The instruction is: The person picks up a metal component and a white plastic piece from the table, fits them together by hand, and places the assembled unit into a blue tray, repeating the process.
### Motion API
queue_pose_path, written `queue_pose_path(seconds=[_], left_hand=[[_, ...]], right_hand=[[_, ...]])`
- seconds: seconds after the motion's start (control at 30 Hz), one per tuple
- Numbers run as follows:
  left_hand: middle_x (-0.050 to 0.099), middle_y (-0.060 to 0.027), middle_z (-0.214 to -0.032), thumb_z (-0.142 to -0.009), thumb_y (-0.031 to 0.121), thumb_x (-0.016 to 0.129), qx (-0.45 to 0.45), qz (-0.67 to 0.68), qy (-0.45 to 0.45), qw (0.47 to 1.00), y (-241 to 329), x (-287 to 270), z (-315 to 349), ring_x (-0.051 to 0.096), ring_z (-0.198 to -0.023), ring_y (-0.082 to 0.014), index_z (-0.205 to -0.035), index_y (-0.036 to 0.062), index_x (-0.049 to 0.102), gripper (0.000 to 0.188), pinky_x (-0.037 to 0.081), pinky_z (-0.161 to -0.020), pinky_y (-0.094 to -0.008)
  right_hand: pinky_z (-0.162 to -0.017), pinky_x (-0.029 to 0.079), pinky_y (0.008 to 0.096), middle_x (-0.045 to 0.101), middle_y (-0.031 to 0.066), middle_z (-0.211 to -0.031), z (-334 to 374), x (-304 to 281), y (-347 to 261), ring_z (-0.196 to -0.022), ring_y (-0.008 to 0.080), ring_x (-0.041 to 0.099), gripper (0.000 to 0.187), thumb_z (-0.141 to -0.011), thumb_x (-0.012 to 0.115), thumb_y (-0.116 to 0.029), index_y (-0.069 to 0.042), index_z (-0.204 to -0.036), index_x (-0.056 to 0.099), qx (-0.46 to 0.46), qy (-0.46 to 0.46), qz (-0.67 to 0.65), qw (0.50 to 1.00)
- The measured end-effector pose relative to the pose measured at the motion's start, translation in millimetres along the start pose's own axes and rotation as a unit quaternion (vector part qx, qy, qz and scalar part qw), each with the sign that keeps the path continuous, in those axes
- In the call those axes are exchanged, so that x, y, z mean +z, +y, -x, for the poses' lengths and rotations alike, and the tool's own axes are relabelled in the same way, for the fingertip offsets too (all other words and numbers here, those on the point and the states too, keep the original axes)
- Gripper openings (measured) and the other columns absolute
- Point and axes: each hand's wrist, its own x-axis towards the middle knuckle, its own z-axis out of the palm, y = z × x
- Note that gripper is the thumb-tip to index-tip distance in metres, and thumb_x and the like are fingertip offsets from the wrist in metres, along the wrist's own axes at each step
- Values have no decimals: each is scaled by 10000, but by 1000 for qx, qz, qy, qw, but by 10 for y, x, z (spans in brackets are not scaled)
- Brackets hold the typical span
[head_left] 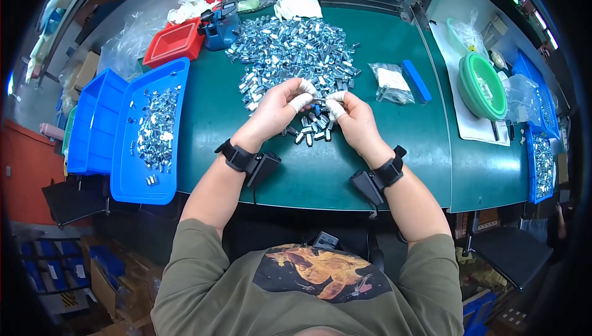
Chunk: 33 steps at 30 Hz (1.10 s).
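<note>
My left hand (281, 105) and my right hand (354, 118) meet over the front of a large heap of small shiny metal parts (295, 49). White covers wrap the thumb and forefinger of each. Both hands pinch one small metal part (319, 100) between them; its exact kind is too small to make out. Just below the fingertips lies a looser cluster of metal parts with dark ends (313, 131). Each wrist carries a black strap with a box-shaped device.
A blue tray (145, 188) with metal pieces overhangs the table's left edge, near a red bin (174, 43) and a blue tape dispenser (222, 28). To the right are a plastic bag of parts (392, 83), a blue bar (417, 81) and green bowls (483, 86).
</note>
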Motion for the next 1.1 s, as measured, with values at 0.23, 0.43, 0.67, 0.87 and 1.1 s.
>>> queue_pose_path(seconds=[0.23,0.43,0.67,0.87,1.1], left_hand=[[595,-32,-812,-730,11,598,84,-60,23,994,-5,30,73,565,-746,-92,-913,8,553,188,455,-691,-221],[592,-46,-898,-713,22,635,168,-110,8,980,129,72,183,568,-811,-106,-965,14,543,268,461,-722,-240],[579,-27,-869,-710,19,637,153,-19,33,987,48,73,133,557,-775,-95,-970,19,539,278,460,-717,-239],[582,-14,-754,-719,89,637,63,-60,88,992,134,-195,90,553,-691,-76,-932,14,568,236,451,-621,-226],[565,-67,-598,-693,225,649,18,-478,-65,876,51,-58,173,555,-621,-99,-851,21,604,261,438,-569,-250]], right_hand=[[-464,331,185,501,-31,-638,23,-16,-68,-519,37,414,167,-860,483,-190,-40,-828,549,31,-44,18,998],[-412,287,176,489,-41,-617,56,-105,-135,-456,29,378,239,-876,445,-287,-75,-811,535,240,-167,-280,914],[-391,256,169,464,-50,-584,43,-56,-162,-433,28,354,249,-876,446,-294,-79,-790,540,216,-153,-262,928],[-410,264,163,459,-53,-596,18,-62,-173,-443,24,343,245,-875,450,-289,-75,-797,541,166,-91,-161,969],[-440,257,153,474,-62,-640,46,21,-193,-499,10,349,182,-868,468,-221,-64,-847,559,143,-29,-110,983]])
